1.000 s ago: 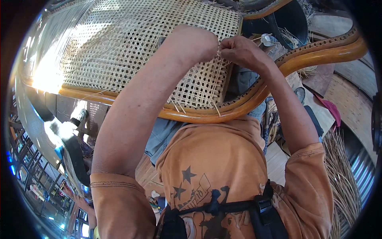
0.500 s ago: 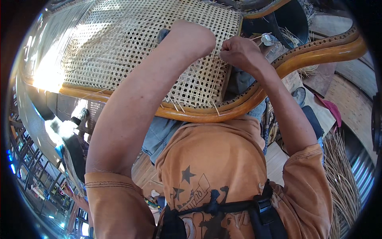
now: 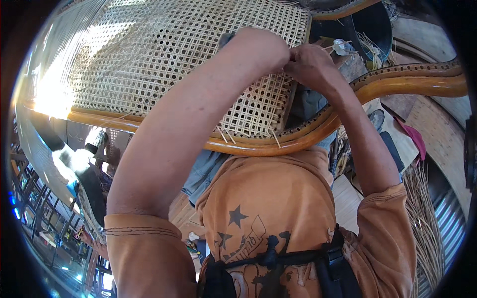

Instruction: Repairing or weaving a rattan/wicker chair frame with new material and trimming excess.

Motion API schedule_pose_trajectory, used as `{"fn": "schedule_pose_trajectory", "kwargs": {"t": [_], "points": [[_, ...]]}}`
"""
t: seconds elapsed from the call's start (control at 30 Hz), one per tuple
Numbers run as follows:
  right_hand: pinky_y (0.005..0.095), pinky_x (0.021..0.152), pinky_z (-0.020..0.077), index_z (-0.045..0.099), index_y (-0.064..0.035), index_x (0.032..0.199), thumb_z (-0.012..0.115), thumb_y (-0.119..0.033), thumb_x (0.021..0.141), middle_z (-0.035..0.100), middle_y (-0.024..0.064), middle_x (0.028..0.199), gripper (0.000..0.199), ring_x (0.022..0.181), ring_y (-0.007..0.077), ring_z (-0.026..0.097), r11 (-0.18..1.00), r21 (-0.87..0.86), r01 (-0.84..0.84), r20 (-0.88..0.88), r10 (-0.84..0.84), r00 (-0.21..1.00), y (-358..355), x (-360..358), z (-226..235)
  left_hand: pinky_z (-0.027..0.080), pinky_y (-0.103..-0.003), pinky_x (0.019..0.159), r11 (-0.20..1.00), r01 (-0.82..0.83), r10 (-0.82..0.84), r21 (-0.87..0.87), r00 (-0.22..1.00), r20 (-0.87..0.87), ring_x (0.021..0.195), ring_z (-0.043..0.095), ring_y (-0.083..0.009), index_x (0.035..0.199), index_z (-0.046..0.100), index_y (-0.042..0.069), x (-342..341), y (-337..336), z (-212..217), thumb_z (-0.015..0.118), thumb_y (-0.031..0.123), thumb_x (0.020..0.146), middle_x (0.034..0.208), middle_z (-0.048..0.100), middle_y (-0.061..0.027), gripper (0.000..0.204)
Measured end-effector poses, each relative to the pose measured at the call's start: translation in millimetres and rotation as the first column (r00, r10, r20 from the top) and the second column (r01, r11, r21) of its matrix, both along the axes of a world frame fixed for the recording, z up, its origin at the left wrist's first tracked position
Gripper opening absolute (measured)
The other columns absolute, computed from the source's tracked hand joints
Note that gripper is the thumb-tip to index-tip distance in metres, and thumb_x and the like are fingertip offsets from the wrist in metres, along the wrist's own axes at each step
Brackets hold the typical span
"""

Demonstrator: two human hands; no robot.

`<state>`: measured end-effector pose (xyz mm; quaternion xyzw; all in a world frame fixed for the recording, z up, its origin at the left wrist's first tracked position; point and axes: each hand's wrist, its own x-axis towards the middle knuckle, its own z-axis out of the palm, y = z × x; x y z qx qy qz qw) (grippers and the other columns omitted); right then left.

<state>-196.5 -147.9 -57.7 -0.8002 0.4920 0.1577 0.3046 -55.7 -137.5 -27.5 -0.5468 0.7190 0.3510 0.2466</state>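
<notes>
Head view: forearm (image 3: 198, 129) over cane webbing (image 3: 164, 59)

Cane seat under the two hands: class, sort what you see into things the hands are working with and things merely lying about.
In use:
- woven cane panel
- curved wooden frame that holds it
- left hand and right hand, meeting at the panel's right edge
- loose cane ends sticking out at the near rim

Lying about:
- bundle of cane strands, lower right
- pink cloth
- dark shoe
</notes>
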Motion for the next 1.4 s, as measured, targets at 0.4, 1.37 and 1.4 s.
{"fn": "schedule_pose_trajectory", "kwargs": {"t": [0.4,1.37,1.4], "points": [[0.039,0.07,0.0483,0.066,-0.0047,0.093,0.057,-0.019,0.082,0.064,0.0179,0.084,0.02,0.08,0.0327,0.063,0.974,0.059,-0.221,-0.012,0.222,0.975,-4,1,5,0.051,-0.041,0.074,0.999,-0.041,0.039,-0.033,0.997,-0.069,0.086,0.065,-0.0309,0.099,0.066,0.004,14,13,-2,0.056,0.016,0.077,0.095,0.066,-0.0176,0.027],[0.0372,0.07,0.0497,0.064,-0.0081,0.089,0.061,-0.016,0.08,0.064,0.0112,0.084,0.012,0.081,0.0291,0.063,0.971,-0.044,-0.233,0.148,0.237,0.96,-1,3,-7,0.05,-0.039,0.064,0.885,-0.466,0.45,-0.027,0.867,-0.214,0.067,0.062,-0.0316,0.084,0.064,-0.001,20,36,-32,0.057,0.024,0.075,0.073,0.062,-0.0177,0.028],[0.0377,0.07,0.0497,0.063,-0.0068,0.088,0.061,-0.015,0.079,0.064,0.0121,0.083,0.012,0.081,0.0294,0.063,0.967,-0.072,-0.245,0.131,0.253,0.959,-3,2,-8,0.05,-0.039,0.064,0.885,-0.464,0.448,-0.03,0.869,-0.21,0.067,0.062,-0.0316,0.084,0.064,-0.001,27,38,-24,0.057,0.024,0.075,0.073,0.062,-0.0177,0.028]]}}
